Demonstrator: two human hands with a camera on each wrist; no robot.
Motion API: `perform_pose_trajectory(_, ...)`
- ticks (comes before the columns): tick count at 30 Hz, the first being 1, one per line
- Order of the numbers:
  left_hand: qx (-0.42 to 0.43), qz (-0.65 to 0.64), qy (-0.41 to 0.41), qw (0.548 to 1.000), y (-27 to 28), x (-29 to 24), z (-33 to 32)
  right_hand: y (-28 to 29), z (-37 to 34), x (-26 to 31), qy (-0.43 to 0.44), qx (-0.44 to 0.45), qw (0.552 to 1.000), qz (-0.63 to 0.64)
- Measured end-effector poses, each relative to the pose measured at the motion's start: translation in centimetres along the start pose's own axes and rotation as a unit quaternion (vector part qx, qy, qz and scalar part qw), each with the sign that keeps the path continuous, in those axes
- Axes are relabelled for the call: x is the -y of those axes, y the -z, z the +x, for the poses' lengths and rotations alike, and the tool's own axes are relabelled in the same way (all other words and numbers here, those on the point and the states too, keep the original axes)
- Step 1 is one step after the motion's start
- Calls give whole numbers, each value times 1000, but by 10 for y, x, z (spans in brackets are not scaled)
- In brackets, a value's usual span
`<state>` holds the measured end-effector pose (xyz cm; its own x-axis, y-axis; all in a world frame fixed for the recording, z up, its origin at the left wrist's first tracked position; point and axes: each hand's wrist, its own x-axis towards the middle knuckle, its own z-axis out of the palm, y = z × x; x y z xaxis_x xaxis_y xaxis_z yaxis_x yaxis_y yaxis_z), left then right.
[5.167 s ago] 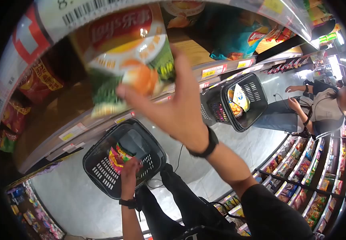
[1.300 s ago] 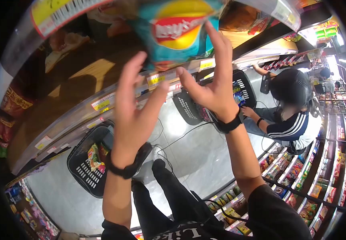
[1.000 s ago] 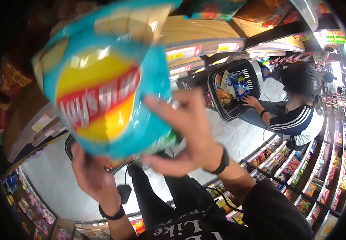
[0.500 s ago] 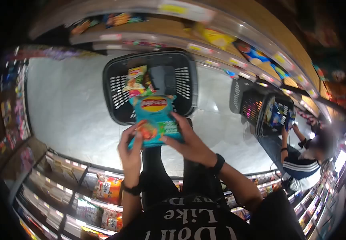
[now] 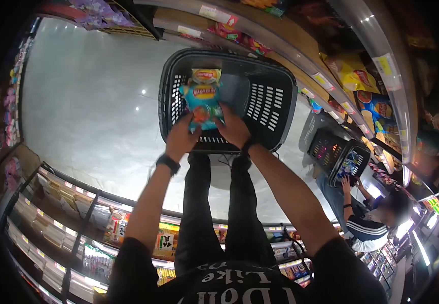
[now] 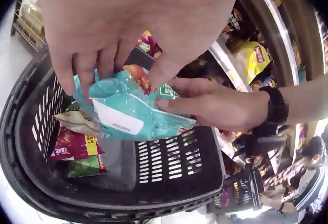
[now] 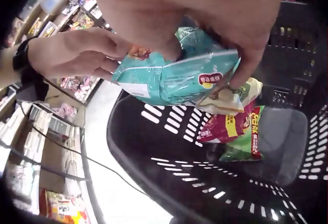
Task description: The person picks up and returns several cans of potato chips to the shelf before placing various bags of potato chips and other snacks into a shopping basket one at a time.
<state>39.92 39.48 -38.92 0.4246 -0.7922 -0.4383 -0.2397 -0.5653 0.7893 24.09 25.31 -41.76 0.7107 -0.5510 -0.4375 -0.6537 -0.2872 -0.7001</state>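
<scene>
A teal bag of potato chips (image 5: 203,104) is held by both hands inside the mouth of the black shopping basket (image 5: 275,81). My left hand (image 5: 181,138) grips the bag's near left side, fingers over the edge in the left wrist view. On the opposite side, my right hand (image 5: 233,127) pinches it, thumb lying on the front (image 6: 163,103). Beneath and beyond it in the basket lie a cream-coloured chip bag (image 5: 207,76), a maroon snack packet (image 7: 228,125) and a green packet (image 7: 245,147). The teal bag partly covers the cream one.
Shelves of snacks with a yellow chip bag (image 5: 349,71) run along the right. Low shelving (image 5: 52,202) stands behind my legs. A second basket (image 5: 326,147) is to the right, with another person (image 5: 369,223) reaching into it. A cable (image 7: 102,165) hangs beside the basket.
The green chip bag seen in my right hand earlier left that hand. Both hands then took the teal bag from the shelf and lowered it into the basket. My view turned downward.
</scene>
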Motion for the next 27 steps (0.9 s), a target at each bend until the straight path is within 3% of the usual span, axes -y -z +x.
perform_pose_trajectory(1,-19,-3,-56,998,-2,16,13,-4,11,-3,-9,-1,1000,-11)
perform_pose_trajectory(3,-10,-23,-42,999,-4,41,35,-14,30,-8,23,-27,999,-33)
perform_pose_trajectory(5,-24,41,-45,998,-3,57,49,-24,44,-18,37,-47,996,-64)
perform_pose_trajectory(7,-9,159,6,987,0,56,53,-22,51,-8,-19,66,981,-180)
perform_pose_trajectory(8,-37,178,-16,983,2,53,50,-16,51,-7,-56,119,961,-244)
perform_pose_trajectory(10,18,22,-13,1000,14,31,48,-26,33,-18,-16,79,975,-206)
perform_pose_trajectory(11,49,8,-1,999,18,27,46,-31,25,-23,-26,92,971,-218)
perform_pose_trajectory(12,35,-22,-46,998,11,47,44,-34,21,-26,-30,105,969,-223)
perform_pose_trajectory(14,47,-13,-21,999,6,61,32,-33,-10,-33,-26,17,988,-153)
perform_pose_trajectory(17,96,-14,70,993,-1,71,1,-36,-50,-51,-57,-38,995,-74)
perform_pose_trajectory(19,122,-18,98,988,-8,88,-16,-26,-75,-65,-109,-22,994,-1)
perform_pose_trajectory(20,126,-22,93,987,-13,94,-27,-18,-86,-75,-132,-11,991,37)
perform_pose_trajectory(23,135,1,105,985,-31,84,-48,19,-116,-121,-55,85,990,-101)
perform_pose_trajectory(25,107,39,80,990,-50,68,-59,56,-133,-161,10,26,994,-103)
perform_pose_trajectory(27,73,96,11,993,-80,48,-69,109,-154,-190,5,-82,996,-40)
